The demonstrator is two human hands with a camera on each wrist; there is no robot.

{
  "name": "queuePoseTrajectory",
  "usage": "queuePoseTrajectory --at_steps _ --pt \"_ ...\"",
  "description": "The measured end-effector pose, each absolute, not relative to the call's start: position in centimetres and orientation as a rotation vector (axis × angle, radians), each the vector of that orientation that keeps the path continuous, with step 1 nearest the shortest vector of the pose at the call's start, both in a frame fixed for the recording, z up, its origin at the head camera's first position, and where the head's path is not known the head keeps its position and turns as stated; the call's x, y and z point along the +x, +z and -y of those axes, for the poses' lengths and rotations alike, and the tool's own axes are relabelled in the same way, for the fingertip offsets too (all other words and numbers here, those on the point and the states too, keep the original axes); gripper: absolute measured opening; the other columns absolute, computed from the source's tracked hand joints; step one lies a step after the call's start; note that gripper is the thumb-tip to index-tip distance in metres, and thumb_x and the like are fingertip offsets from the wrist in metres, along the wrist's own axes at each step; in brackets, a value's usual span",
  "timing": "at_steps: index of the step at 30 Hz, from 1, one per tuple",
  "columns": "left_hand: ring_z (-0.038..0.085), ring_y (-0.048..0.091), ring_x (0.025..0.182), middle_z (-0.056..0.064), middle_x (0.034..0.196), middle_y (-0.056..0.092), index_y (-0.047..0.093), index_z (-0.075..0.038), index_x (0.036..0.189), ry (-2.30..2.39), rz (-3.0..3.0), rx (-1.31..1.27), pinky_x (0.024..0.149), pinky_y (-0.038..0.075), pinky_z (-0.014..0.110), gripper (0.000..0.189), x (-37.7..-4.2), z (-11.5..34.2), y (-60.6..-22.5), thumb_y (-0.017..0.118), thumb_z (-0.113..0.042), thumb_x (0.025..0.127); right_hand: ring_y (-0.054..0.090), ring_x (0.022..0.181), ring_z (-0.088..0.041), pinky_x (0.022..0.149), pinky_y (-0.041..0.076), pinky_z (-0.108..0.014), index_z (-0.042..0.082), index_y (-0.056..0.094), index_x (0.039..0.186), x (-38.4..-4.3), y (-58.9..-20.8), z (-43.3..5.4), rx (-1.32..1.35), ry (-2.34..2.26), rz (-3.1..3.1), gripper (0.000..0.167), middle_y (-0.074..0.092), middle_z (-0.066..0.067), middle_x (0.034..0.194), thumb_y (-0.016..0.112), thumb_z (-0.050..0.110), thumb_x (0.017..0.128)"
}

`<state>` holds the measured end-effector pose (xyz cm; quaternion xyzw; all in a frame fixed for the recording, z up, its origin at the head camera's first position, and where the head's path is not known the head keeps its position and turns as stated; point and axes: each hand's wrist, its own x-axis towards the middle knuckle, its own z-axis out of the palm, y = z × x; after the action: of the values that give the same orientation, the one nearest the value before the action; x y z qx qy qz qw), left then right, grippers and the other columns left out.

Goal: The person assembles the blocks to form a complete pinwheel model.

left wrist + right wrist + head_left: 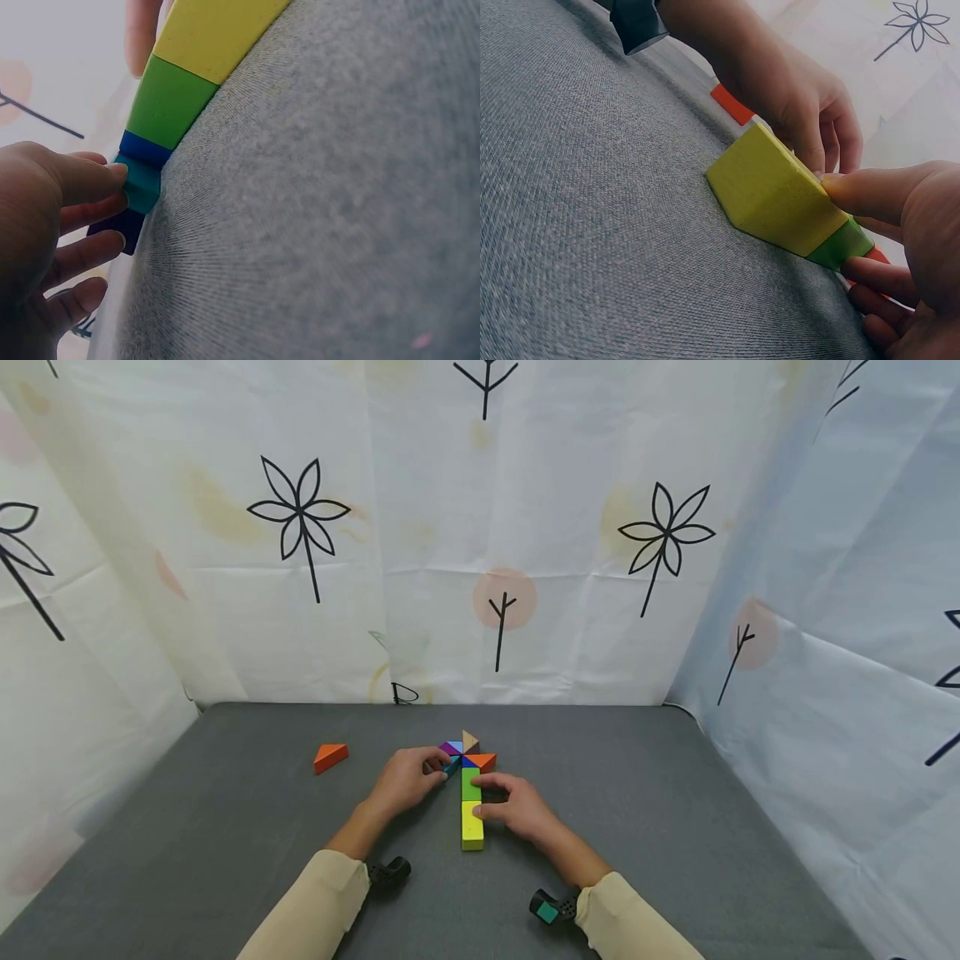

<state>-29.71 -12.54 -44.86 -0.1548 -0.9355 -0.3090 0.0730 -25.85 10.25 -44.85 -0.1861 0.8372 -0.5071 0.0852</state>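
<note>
My left hand (408, 779) pinches a teal triangular block (142, 184) between thumb and fingers, at the left side of a pinwheel of small triangular blocks. Around its centre are purple (448, 748), light blue (456, 745), wooden (470, 743), orange (484, 762) and blue (468, 762) pieces. Below the blue one, a green block (470, 785) and a yellow block (472, 831) form a straight stem toward me. My right hand (517, 810) rests at the stem's right side, index finger on the green block and thumb on the yellow one, its other fingers relaxed.
A loose orange triangular block (330, 757) lies on the grey table (262, 827), left of the pinwheel. White cloth (420, 527) with plant drawings hangs behind the table and along both sides. Each wrist wears a black camera (390, 872).
</note>
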Motion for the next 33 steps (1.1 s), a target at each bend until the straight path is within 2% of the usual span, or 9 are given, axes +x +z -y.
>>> queuePoseTrajectory --at_steps 21,33 --pt "0.010 0.054 0.073 -0.011 0.082 0.062 0.073 -0.021 0.101 -0.866 2.773 -0.478 0.070 0.049 0.033 0.018 -29.9 12.4 -45.0 0.077 -0.016 0.085 0.052 0.120 -0.030 0.102 0.037 -0.053 0.011 0.065 0.126 -25.7 -44.8 -10.2 -0.556 -1.522 -2.499 0.042 0.061 -0.007 0.128 0.075 0.019 0.087" --pt "0.011 0.056 0.076 -0.010 0.089 0.065 0.072 -0.021 0.105 -0.916 2.751 -0.413 0.070 0.049 0.033 0.018 -29.8 13.8 -44.7 0.075 -0.016 0.087 0.050 0.121 -0.031 0.102 0.036 -0.055 0.014 0.066 0.126 -25.9 -45.1 -10.2 -0.533 -1.506 -2.509 0.042 0.059 -0.007 0.130 0.076 0.022 0.086"
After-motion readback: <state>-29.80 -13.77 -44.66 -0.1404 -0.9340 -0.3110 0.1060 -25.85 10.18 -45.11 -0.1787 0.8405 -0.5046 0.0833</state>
